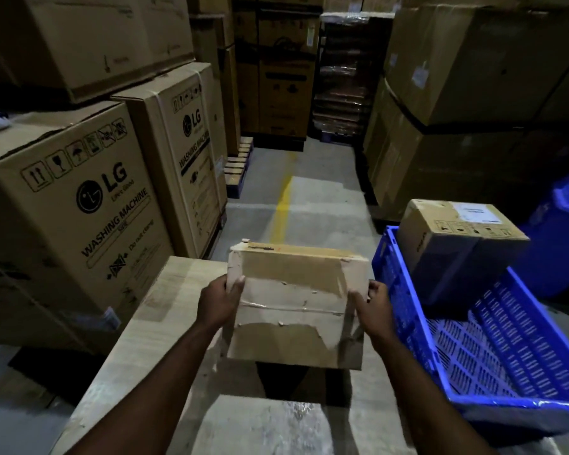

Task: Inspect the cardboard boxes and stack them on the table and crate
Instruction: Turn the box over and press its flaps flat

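Both hands hold one worn cardboard box (296, 310) between them, the left hand (219, 302) on its left edge and the right hand (373, 307) on its right edge.

Far to the left of the left hand, LG washing machine cartons (79, 208) stand stacked as a wall, close against the left side of the pale wooden table (145, 339). The table's bare top runs from that hand's side down past the left forearm. Ahead of the hands, beyond the table's far edge, an open aisle of concrete floor with a yellow line (283, 205) runs between the stacks. Just beside the right hand sits the blue plastic crate (404, 316), its near rim close to the wrist. A smaller sealed box (457, 247) stands in the crate's far end, with slatted floor open in front of it. Beyond the crate rise large plain cartons (473, 77), and a blue bin (565, 231) stands at the far right.

The held box sits squarely between the two hands, tilted with its taped face toward the camera, over the table's right part, with a dark shadow beneath it. Its brown tape is torn and a clear strip crosses it.

Each thumb lies flat on the taped face. The left fingers are hidden behind the box, and the right fingers curl round the side.
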`<move>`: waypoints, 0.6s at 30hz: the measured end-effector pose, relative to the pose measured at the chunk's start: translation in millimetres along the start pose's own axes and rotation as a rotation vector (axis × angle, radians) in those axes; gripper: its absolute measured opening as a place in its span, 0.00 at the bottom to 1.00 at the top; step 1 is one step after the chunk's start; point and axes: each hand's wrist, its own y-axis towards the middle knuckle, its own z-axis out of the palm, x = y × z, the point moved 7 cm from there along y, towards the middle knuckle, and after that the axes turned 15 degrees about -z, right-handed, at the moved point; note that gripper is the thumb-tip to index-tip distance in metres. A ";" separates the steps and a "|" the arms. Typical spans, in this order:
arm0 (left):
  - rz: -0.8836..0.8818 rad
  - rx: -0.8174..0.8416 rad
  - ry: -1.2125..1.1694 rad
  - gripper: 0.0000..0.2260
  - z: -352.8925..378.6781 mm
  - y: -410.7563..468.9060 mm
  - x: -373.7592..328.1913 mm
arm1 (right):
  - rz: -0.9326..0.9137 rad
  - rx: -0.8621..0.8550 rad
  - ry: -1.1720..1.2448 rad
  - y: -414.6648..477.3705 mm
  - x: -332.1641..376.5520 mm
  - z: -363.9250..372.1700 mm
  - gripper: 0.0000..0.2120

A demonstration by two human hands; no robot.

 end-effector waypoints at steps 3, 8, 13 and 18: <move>0.027 -0.023 0.102 0.20 -1.5 9.8 -3.0 | -0.010 -0.108 -0.065 10.6 -3.6 -7.3 0.19; -0.168 0.025 0.190 0.16 18.7 9.3 33.8 | 0.026 0.030 -0.181 2.3 -33.4 10.9 0.18; -0.109 0.365 0.075 0.36 50.5 -10.3 68.0 | 0.016 0.285 -0.235 -28.2 -63.3 34.1 0.22; -0.064 0.391 0.244 0.43 68.1 -19.4 103.3 | 0.055 0.393 -0.362 -38.9 -77.5 43.2 0.29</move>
